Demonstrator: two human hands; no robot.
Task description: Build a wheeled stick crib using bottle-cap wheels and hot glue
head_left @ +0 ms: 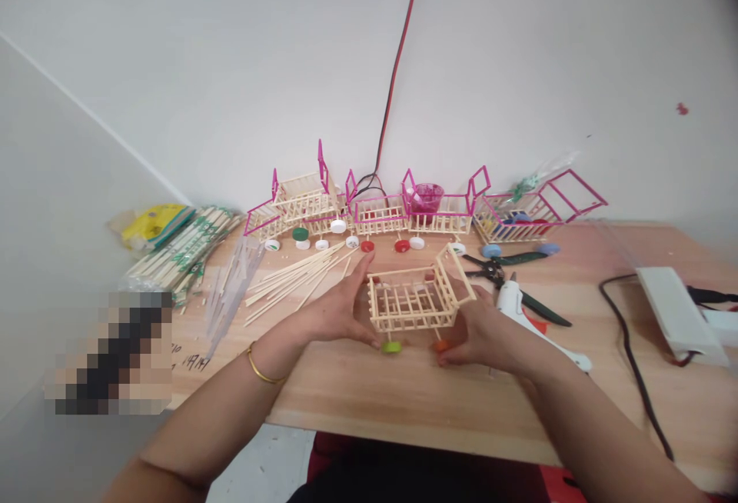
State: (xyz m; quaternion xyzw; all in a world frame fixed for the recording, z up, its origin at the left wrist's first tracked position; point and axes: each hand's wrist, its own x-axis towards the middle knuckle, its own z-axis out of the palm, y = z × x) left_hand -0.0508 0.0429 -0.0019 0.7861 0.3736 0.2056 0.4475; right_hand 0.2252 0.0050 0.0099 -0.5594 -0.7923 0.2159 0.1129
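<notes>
head: glue gun (510,303) near cart (410,324)

Handwriting (196,362): dark strokes on the tabletop (346,395), on the near side of the stick bundle (187,245) — they resemble "14" written twice, not surely legible.
Smaller mark (176,348): also on the near side of the stick bundle — looks like "10", cut off.
Green print: on the stick bundle's wrapper, unreadable.
White cap (272,245): right of the stick bundle, green marking, unreadable.
</notes>
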